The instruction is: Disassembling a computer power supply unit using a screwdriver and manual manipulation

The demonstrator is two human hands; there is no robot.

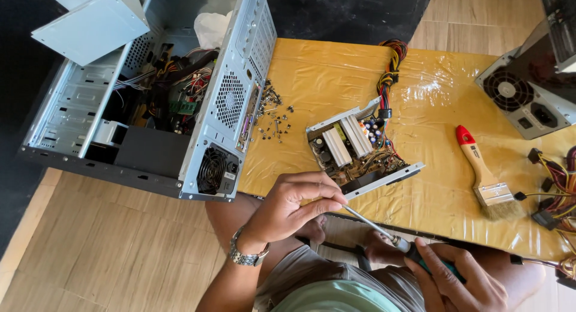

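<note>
An opened power supply unit [360,153], its circuit board and heat sinks showing, lies on the yellow plastic-covered table [336,78]. My left hand [294,207], with a wristwatch on the wrist, pinches the metal shaft of a screwdriver [375,228] near its tip, at the unit's near edge. My right hand [450,279] grips the screwdriver's dark handle low at the table's front edge. A bundle of coloured wires [390,72] runs from the unit toward the far side.
An open grey computer case [162,102] lies at the left, overhanging the table. Several loose screws [273,117] are scattered beside it. A paintbrush with a red-tipped wooden handle [483,174] lies to the right. Another power supply [528,99] and cable connectors [555,195] sit at far right.
</note>
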